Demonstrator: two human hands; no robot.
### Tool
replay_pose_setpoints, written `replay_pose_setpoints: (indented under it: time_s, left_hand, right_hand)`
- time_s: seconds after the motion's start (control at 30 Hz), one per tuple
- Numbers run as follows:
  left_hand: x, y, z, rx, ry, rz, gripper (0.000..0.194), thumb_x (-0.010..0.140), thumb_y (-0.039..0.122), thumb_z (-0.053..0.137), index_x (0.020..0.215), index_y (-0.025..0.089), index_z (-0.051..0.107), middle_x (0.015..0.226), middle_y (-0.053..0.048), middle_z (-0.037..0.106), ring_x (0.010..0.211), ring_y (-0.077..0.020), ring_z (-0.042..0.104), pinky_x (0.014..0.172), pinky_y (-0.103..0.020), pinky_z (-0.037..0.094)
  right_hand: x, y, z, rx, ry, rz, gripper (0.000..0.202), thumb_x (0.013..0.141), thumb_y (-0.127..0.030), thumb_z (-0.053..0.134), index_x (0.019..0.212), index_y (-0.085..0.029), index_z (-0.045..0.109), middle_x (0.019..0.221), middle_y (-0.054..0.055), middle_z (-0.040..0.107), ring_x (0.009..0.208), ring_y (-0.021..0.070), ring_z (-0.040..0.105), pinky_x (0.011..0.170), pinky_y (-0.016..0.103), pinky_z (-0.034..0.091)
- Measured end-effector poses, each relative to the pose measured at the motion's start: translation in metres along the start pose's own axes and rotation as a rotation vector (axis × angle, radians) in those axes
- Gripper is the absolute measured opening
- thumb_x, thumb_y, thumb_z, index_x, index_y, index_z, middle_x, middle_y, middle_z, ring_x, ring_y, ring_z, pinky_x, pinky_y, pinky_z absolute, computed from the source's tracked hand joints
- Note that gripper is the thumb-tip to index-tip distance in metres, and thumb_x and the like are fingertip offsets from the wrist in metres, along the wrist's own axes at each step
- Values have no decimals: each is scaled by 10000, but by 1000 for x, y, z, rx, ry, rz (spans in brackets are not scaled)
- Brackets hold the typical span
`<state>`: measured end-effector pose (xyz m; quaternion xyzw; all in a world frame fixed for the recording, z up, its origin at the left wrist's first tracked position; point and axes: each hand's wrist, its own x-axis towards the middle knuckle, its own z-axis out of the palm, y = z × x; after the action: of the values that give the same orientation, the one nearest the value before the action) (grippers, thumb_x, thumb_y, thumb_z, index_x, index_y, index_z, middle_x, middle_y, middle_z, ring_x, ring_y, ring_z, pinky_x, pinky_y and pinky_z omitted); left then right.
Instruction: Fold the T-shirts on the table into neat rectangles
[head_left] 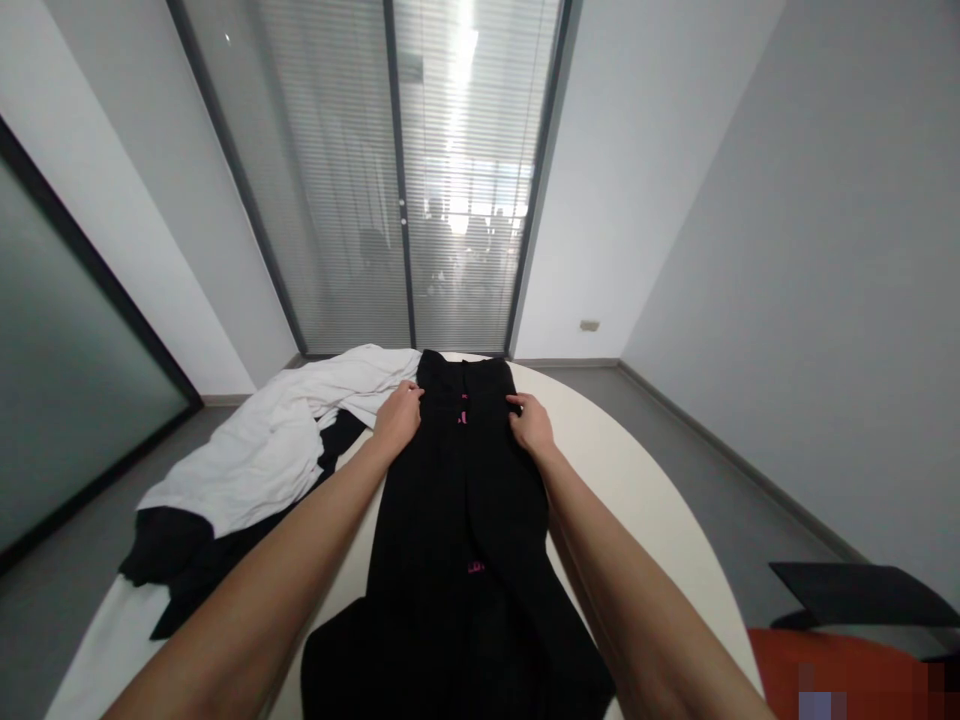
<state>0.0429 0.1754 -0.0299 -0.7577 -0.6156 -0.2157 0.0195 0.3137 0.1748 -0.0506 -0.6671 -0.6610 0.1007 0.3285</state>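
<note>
Near end of black garment (450, 640) is being cut off by lower edge of view, its length being supported by pale table (637, 470). Far part's left edge is being touched by left hand (401, 412), right edge by right hand (531, 422), fingers slightly curled; whether cloth is being pinched cannot be told. Pink marks (463, 417) are being shown along middle. At left, dark cloth (176, 540) is being partly covered by white garment (255, 450).

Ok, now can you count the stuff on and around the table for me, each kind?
Hands, left hand and right hand: 2
Black garment between them: 1
Clothes pile, pieces too jumbled to count: 1
Table: 1
Red chair: 1
Total: 6
</note>
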Motion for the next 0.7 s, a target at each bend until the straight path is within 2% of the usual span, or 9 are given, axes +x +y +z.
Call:
replay_pose_setpoints:
  time_s: [0.2, 0.37, 0.43, 0.53, 0.63, 0.7]
  left_hand:
    - [12, -3, 11, -16, -10, 2, 356, 958, 142, 421, 1269, 160, 594, 1366, -119, 505, 1135, -222, 603, 1007, -327, 460]
    - [5, 4, 6, -27, -13, -70, 419, 977, 263, 437, 1373, 140, 493, 1389, -162, 475, 1161, -256, 606, 995, -349, 467]
    - [-4, 8, 1, -24, -22, -117, 454, 973, 315, 443, 1394, 147, 466, 1366, -176, 495, 1119, -273, 634, 957, -371, 488]
    - [-25, 12, -10, -11, -49, -188, 489, 941, 370, 485, 1380, 157, 458, 1239, -179, 592, 1066, -316, 662, 892, -409, 511]
    - [-52, 14, -20, 20, -144, -223, 526, 903, 408, 544, 1361, 164, 452, 1122, -163, 659, 1034, -336, 671, 860, -419, 513]
    - [-70, 14, -27, 31, -205, -211, 542, 894, 369, 570, 1380, 175, 428, 1152, -158, 653, 1056, -313, 662, 874, -395, 504]
  right_hand:
    - [15, 12, 6, -47, 28, -125, 467, 890, -113, 484, 1340, -119, 605, 1432, 131, 523, 1314, 232, 501, 1157, 334, 342]
    - [8, 9, 5, -117, -132, -158, 539, 895, -198, 561, 1425, -114, 512, 1522, 167, 402, 1383, 268, 428, 1177, 377, 302]
    - [0, 5, -1, -135, -162, -120, 561, 885, -218, 581, 1434, -138, 491, 1508, 165, 415, 1366, 266, 449, 1162, 379, 318]
    - [-14, -4, -17, -142, -179, 27, 619, 875, -281, 603, 1449, -142, 419, 1403, 188, 517, 1261, 275, 550, 1064, 385, 418]
    - [-30, -12, -34, -155, -244, 189, 641, 865, -377, 616, 1406, -113, 394, 1244, 212, 631, 1125, 315, 634, 934, 410, 490]
    - [-41, -15, -44, -171, -291, 238, 670, 846, -430, 634, 1374, -91, 397, 1203, 236, 653, 1077, 337, 655, 885, 420, 504]
